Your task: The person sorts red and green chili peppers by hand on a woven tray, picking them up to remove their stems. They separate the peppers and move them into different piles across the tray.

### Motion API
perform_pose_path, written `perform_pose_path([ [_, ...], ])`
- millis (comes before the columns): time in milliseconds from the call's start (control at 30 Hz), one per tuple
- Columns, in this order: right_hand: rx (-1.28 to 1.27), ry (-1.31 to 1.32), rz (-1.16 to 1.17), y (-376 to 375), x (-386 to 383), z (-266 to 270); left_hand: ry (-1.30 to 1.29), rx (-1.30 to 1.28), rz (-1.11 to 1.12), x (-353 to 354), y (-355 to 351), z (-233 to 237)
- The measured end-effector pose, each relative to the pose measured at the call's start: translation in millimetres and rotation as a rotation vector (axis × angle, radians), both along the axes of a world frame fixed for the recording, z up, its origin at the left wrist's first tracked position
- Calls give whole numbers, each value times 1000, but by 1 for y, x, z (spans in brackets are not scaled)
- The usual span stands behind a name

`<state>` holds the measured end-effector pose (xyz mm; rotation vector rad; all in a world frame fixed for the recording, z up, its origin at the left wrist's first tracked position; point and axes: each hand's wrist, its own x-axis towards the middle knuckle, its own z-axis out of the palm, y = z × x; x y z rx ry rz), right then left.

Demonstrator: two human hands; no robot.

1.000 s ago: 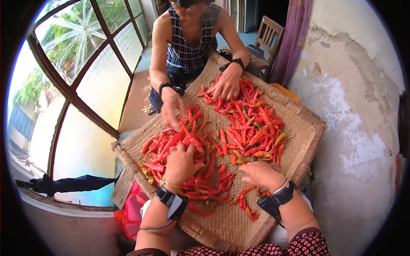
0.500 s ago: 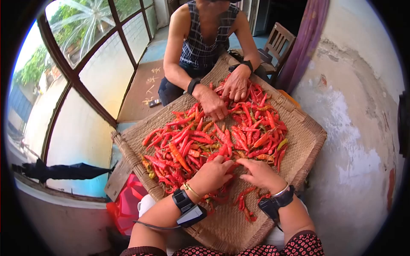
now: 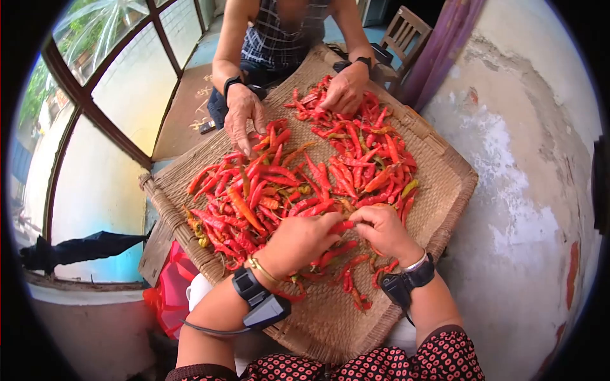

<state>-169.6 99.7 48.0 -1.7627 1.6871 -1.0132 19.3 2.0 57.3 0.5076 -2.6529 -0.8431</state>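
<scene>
Red chili peppers (image 3: 267,184), a few of them orange or greenish, lie heaped on a woven tray (image 3: 337,330). My left hand (image 3: 295,244) is closed at the near edge of the heap, its fingertips on one end of a red chili pepper (image 3: 344,226). The stem end of that same pepper is pinched between the thumb and fingers of my right hand (image 3: 384,230). Part of my left fingers is hidden behind the hand. Below my hands several loose chili peppers (image 3: 349,279) lie scattered on the weave.
Across the tray a person's two hands (image 3: 343,89) work in the far part of the heap. A window frame (image 3: 101,127) and a folded black umbrella (image 3: 89,251) are on the left. A rough wall (image 3: 508,190) bounds the right; a wooden chair (image 3: 405,38) stands behind.
My hands have gone from spread over the heap to pinching one pepper between them. The other person's hands have moved apart, leaving a gap in the heap. The view has shifted slightly.
</scene>
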Motion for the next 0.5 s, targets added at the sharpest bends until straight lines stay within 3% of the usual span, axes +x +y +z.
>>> perform_pose_path([
  [67,272,-173,-116,1,-11,4,6,-2,80,4,-10,-3],
  [133,321,-372,-264,0,-27,4,37,-45,280,6,-17,-7],
  [233,201,-519,-482,-4,-46,1,-105,-132,308,8,-21,-10],
  [300,-38,-593,-667,-8,-44,3,-164,-158,289,4,-16,-10],
  [333,-41,-593,-675,-8,-43,1,-220,-190,266,3,-15,-12],
  [400,-81,-285,-636,-10,-40,-7,-283,-221,246,3,-15,-17],
  [500,-5,-63,-399,-9,-26,-12,-293,-247,181,5,-19,-21],
])
